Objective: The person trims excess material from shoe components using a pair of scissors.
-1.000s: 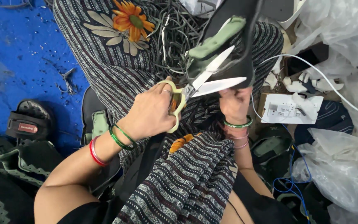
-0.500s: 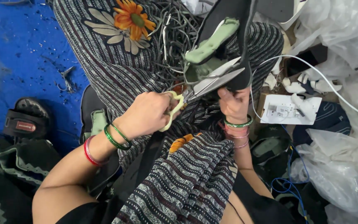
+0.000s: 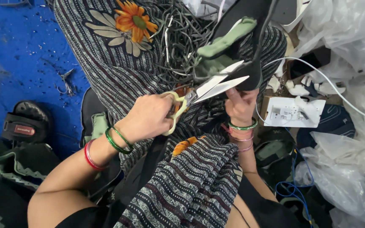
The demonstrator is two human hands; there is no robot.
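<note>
Looking straight down at a lap in striped, flower-printed fabric (image 3: 106, 63); left hand (image 3: 148, 118) closed around the pale yellow handles of a pair of scissors (image 3: 203, 90), fingers through the loops, wrist stacked with green and red bangles (image 3: 117, 141); blades slightly parted and pointing right, tips right at the edge of a black and green shoe piece (image 3: 237, 46); right hand (image 3: 239, 105) gripping the lower black edge of that same piece from below, thumb up against it, held above the knees; green and pink bangles (image 3: 242, 126) on that wrist too; green foam-like strip on the piece angled up toward the top of the frame, black part curling over beside it; tangle of thin dark trimmed strips (image 3: 178, 46) heaped on the lap just behind the scissors; blue floor (image 3: 13, 50) off to the left, dotted with tiny dark scraps; black sandal with a red tab (image 3: 24, 124) lying there near the knee; more dark cut parts with scalloped pale edges (image 3: 17, 162) at lower left; over on the right, a white boxy plastic part (image 3: 294, 112) beside the right hand, a white cable (image 3: 317, 69) arcing over it, crumpled clear plastic bags (image 3: 343, 38) piled behind, a blue wire (image 3: 292, 185) looping down lower right.
</note>
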